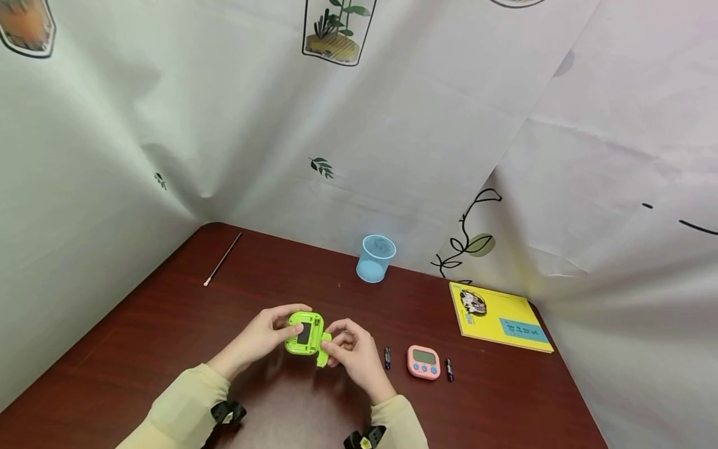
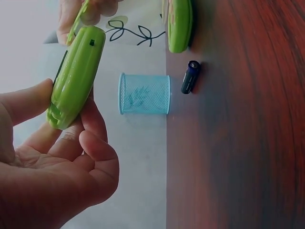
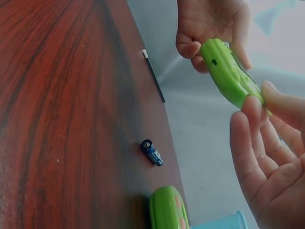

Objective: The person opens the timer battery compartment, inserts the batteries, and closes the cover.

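**Hands on green timer, cover hanging off its right end**

Left hand (image 1: 263, 337) grips the green timer (image 1: 305, 333) by its left end, thumb on one face, fingers curled behind the other; the left wrist view shows it edge-on between thumb and fingertips. Right hand (image 1: 350, 352) is at the timer's right end, fingers bent and pinching the green battery cover (image 1: 323, 351), which hangs down off the lower right corner of the body. Whether that cover is fully detached or still hooked at one edge, I can't tell.

Timer is held clear of the table (image 1: 168, 324), between my two hands, back face up toward me with the dark battery recess showing. Long axis runs roughly left-right across my body, so the open end points at my right hand. Right hand is the nearer one to that corner; left is just the clamp.

Outward from there: two loose batteries lie on the table to my right, one battery (image 1: 387, 357) just right of my right hand, the second battery (image 1: 449, 369) further out. Both lie with long axes pointing away from me. Pink timer (image 1: 423, 362) sits face up between them. So anything battery-related is on the right-hand side, near that hand, well apart from the left.

Further back: blue mesh cup (image 1: 375, 257) upright near the backdrop, yellow book (image 1: 499, 317) flat at far right, thin stick (image 1: 222, 259) at far left.
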A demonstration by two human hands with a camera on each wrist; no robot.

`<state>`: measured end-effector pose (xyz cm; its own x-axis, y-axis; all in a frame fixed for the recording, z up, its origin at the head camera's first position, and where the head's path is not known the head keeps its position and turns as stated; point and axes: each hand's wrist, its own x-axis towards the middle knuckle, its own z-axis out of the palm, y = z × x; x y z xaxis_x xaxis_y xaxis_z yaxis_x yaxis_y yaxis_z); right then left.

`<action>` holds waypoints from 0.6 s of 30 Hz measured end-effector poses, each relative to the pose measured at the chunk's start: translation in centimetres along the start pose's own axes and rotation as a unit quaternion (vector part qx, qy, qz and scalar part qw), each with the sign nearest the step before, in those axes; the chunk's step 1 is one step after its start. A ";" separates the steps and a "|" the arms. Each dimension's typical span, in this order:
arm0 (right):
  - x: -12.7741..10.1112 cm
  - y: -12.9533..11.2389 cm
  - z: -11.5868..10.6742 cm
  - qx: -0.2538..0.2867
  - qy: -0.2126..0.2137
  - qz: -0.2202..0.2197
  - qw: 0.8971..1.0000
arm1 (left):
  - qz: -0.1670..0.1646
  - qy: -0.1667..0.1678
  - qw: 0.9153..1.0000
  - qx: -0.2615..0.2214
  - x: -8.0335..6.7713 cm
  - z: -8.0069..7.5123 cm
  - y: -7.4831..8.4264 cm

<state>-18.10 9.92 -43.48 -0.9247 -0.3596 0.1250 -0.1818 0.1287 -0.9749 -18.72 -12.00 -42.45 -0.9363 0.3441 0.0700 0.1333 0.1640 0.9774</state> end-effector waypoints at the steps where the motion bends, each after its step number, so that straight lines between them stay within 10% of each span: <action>1: 0.0 0.1 0.0 -0.004 -0.005 0.005 1.000 | -0.001 0.002 1.000 0.000 0.0 0.0 0.0; 18: -0.4 0.4 0.7 -0.078 -0.128 0.114 0.982 | -0.008 0.006 1.000 0.002 0.0 -0.4 -0.2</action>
<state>-17.60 9.48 -44.06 -0.8364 -0.5233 -0.1630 -0.0479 0.3660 -0.9294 -18.82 -12.40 -42.57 -0.9423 0.3297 0.0578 0.1201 0.1720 0.9777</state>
